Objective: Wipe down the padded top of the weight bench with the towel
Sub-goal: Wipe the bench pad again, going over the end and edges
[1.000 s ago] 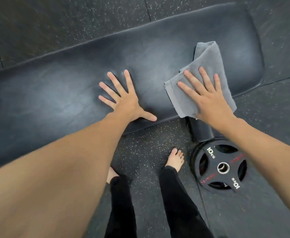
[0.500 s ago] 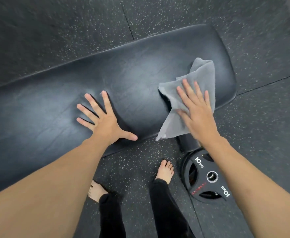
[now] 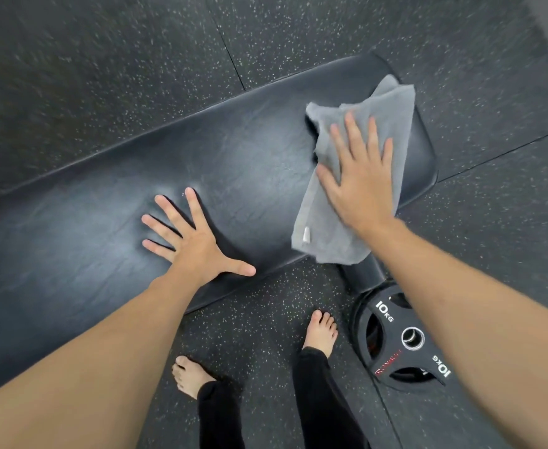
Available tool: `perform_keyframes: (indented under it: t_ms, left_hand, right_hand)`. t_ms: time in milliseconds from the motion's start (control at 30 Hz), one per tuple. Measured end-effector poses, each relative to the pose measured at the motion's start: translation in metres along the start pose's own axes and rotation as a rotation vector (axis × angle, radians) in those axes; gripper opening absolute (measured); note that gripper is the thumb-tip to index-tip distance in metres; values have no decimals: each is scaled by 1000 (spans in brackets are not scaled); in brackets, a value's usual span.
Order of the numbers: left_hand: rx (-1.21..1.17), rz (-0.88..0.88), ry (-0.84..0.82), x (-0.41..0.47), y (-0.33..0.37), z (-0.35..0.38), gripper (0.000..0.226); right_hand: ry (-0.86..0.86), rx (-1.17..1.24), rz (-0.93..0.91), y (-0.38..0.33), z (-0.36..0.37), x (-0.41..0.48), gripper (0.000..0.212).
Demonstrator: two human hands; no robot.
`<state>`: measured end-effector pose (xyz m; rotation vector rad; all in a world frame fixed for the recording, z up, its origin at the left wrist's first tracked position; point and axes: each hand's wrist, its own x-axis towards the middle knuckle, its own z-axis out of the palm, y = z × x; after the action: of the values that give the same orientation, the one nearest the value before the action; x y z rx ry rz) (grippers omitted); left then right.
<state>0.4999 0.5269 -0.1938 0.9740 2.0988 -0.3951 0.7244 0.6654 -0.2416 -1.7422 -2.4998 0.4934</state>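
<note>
While the fingers (image 3: 352,134) of the right hand (image 3: 363,186) lie straight and slightly spread, they press flat on the grey towel (image 3: 327,234) and curl round nothing. The towel lies crumpled under the palm. One bunched part reaches past the fingertips toward the far right corner, and a looser flap hangs over the near edge below the wrist, with a small white tag (image 3: 306,235) showing at its left edge. All of it sits on the right end of the padded bench top (image 3: 250,150), a long black cushion that runs off to the left.

The left hand (image 3: 198,251) rests well apart from the towel, near the middle of the cushion's near edge. Its fingers (image 3: 172,215) are splayed wide and flat on the bare padding, the thumb points right along the edge, and it holds nothing.

Below the towel's hanging flap, a dark post (image 3: 363,275) goes down to the speckled rubber floor (image 3: 104,76). Just beside it lies a black weight plate (image 3: 405,351) marked 10 kg, partly hidden by the right forearm. Two bare feet (image 3: 321,332) in black trouser legs stand on the floor in front.
</note>
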Motion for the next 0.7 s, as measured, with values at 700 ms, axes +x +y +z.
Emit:
perform_keyframes:
  t_ms: [700]
  left_hand:
    - [156, 277, -54, 56, 174, -40, 178]
  right_hand:
    - [103, 234, 161, 79, -18, 54, 51]
